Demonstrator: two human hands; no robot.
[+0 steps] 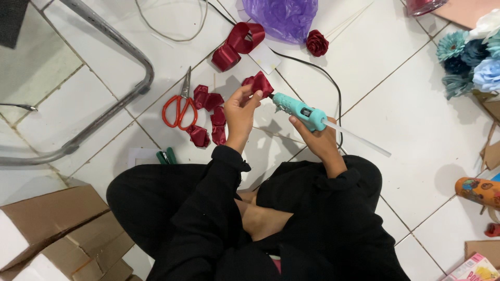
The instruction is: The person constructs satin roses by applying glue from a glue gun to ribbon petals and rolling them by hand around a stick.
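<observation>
We are pinching a folded red ribbon petal (259, 83) in our left hand (240, 112) while our right hand (317, 138) is gripping the teal glue gun (298, 110), its nozzle touching the petal above the tiled floor (396, 104). The ribbon looks light, soft and slippery, so we are holding it at the folded base, clear of the tip. More red petals (208, 117) and orange-handled scissors (179, 106) are lying just left.

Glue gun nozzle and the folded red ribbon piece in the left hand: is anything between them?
Nothing visible. The right hand holds the teal glue gun with its nozzle pointing straight at the folded red ribbon piece, pinched by the left hand. The left fingers grip below the ribbon, off the nozzle's line.
</observation>
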